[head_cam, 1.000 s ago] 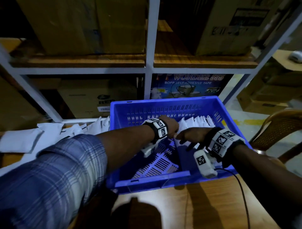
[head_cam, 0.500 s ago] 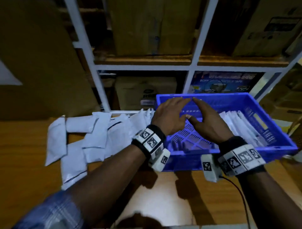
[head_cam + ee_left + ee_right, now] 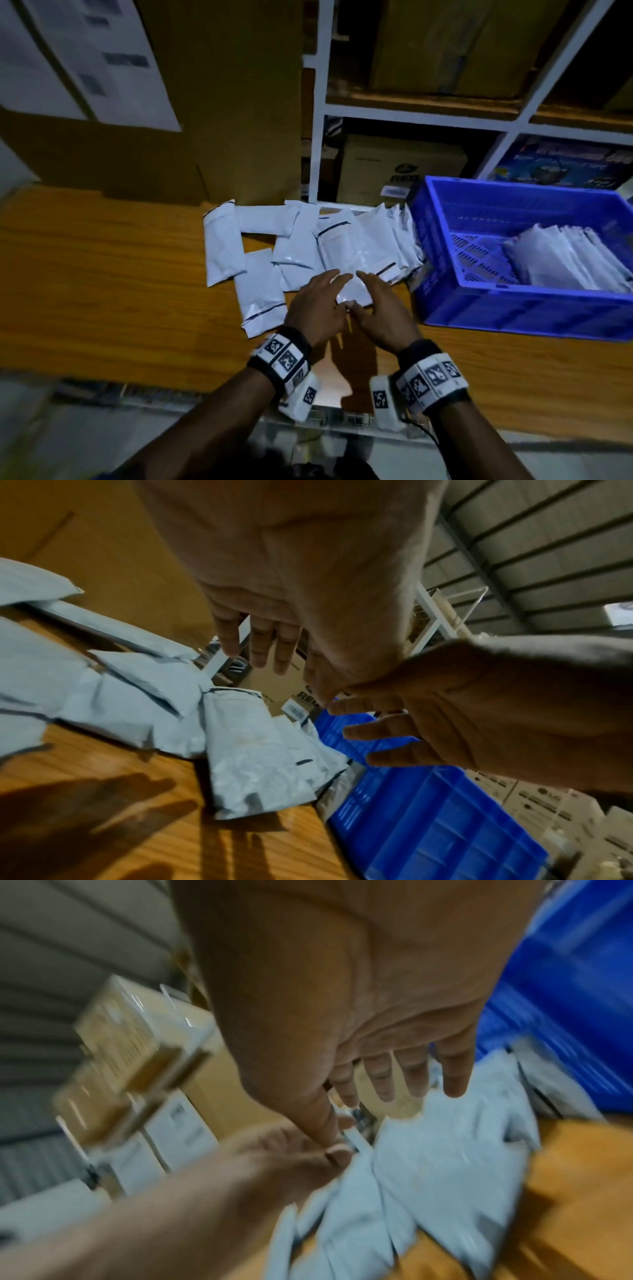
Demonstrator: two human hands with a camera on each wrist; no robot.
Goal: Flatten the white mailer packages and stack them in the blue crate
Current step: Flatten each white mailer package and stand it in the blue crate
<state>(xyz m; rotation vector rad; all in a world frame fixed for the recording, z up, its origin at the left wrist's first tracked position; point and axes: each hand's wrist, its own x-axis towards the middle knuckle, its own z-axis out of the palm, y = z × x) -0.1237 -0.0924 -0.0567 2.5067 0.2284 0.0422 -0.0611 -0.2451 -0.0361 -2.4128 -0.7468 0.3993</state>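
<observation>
**Two open hands over the loose mailers**

We look down on a wooden surface (image 3: 102, 274) with a warm orange grain, backed by a white metal shelf frame (image 3: 320, 102) that fills the upper right of the head view and holds brown cardboard boxes (image 3: 404, 168). A larger cardboard box (image 3: 222, 102) with white paper sheets stuck on it fills the upper left.

At the centre of the frame lies a loose spread of white mailer packages (image 3: 294, 240), soft rectangular pouches of smooth, slightly glossy plastic, some edged with a thin dark strip. They overlap one another at odd angles, and several lean against the left wall of the blue crate (image 3: 513, 305). The crate is rigid moulded plastic with slotted walls and a gridded floor, and it sits at the right of the frame on the same surface. Inside it, towards its right end, a row of mailers (image 3: 565, 257) stands tilted, one against the next.

Our left hand (image 3: 317, 311) and right hand (image 3: 380, 315) hover side by side at the near edge of the spread, thumbs close together. Neither grip is closed: the fingers of both are stretched out and slightly spread, and they hold nothing. In the left wrist view the fingers (image 3: 260, 645) hang clear above a crinkled mailer (image 3: 260, 764) and cast shadows on the wood. The right wrist view is blurred, yet it shows the fingers (image 3: 452, 1069) extended over pale plastic.
</observation>
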